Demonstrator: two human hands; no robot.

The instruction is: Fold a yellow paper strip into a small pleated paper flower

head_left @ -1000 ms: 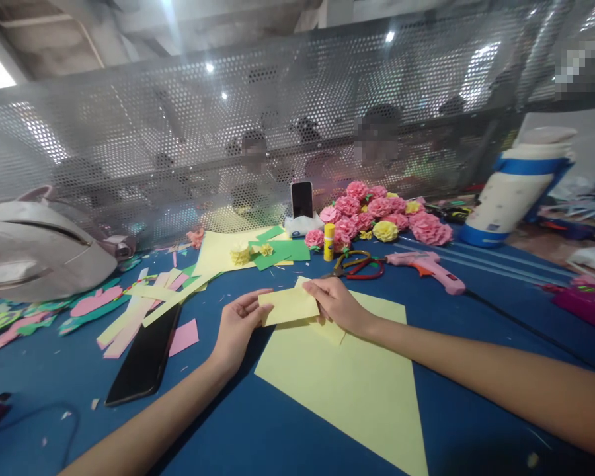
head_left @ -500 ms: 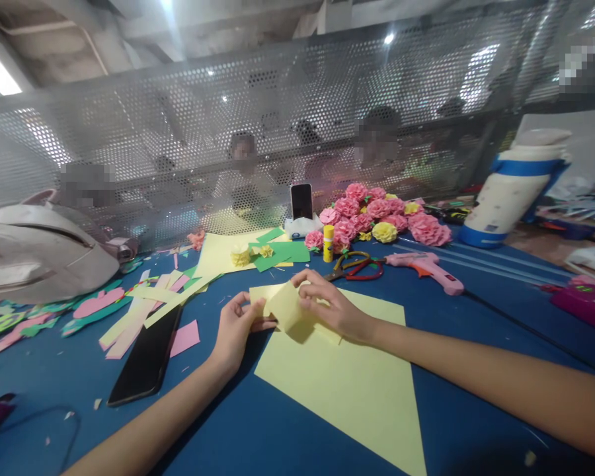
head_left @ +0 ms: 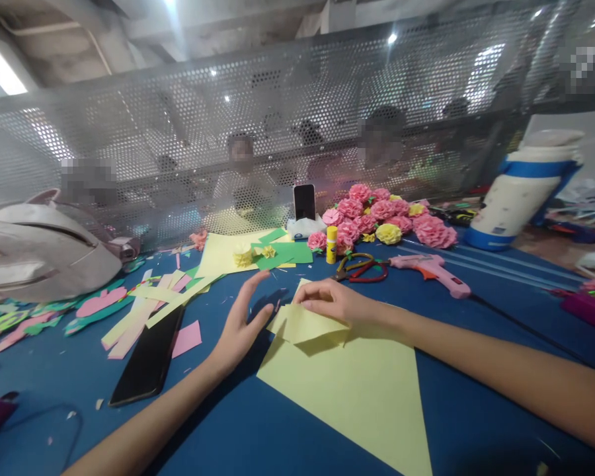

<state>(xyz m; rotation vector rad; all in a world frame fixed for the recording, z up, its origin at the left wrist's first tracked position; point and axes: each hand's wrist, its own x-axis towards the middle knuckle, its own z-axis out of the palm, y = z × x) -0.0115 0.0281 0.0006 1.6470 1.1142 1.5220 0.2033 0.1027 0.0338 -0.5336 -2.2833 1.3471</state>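
Note:
My right hand (head_left: 333, 301) pinches a small folded piece of yellow paper (head_left: 305, 324) and holds it just above a large yellow sheet (head_left: 357, 390) lying on the blue table (head_left: 258, 430). My left hand (head_left: 240, 324) is open, fingers stretched out and raised, just left of the small piece and not touching it. Beyond my right hand lie scissors (head_left: 359, 268) with red and yellow handles.
A black phone (head_left: 146, 363) lies flat at left among pink, yellow and green paper strips (head_left: 139, 311). Behind are a pink glue gun (head_left: 434, 270), a glue stick (head_left: 331, 243), pink and yellow paper flowers (head_left: 384, 218), a propped phone (head_left: 304, 201), a large jug (head_left: 520, 192), a bag (head_left: 44, 244) and a perforated screen (head_left: 178, 132) with people behind it.
My left hand let go of the small yellow piece and opened, lifting away to the left. My right hand kept the piece and turned it lower over the large sheet.

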